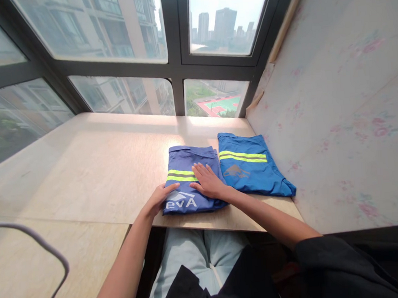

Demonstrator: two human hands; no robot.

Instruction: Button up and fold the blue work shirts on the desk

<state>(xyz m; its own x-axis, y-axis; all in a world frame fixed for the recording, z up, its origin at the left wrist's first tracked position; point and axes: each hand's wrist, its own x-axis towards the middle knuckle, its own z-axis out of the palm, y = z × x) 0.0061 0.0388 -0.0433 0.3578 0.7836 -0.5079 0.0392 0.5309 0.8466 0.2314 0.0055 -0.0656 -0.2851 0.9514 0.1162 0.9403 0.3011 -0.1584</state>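
Note:
A folded purple-blue work garment with a yellow-and-grey reflective stripe and white lettering lies flat on the wooden board. My right hand rests on top of it with the fingers stretched out flat, touching the right part of the stripe. At the garment's left edge, my left hand has its thumb over the cloth; the other fingers are mostly hidden at the side. Just to the right, against the first, is a second folded garment, brighter blue, with a similar stripe and a grey logo.
The pale wooden board runs up to dark-framed windows. A flowered wall bounds the right side. A grey cable curves over the board at lower left. My legs are below the front edge.

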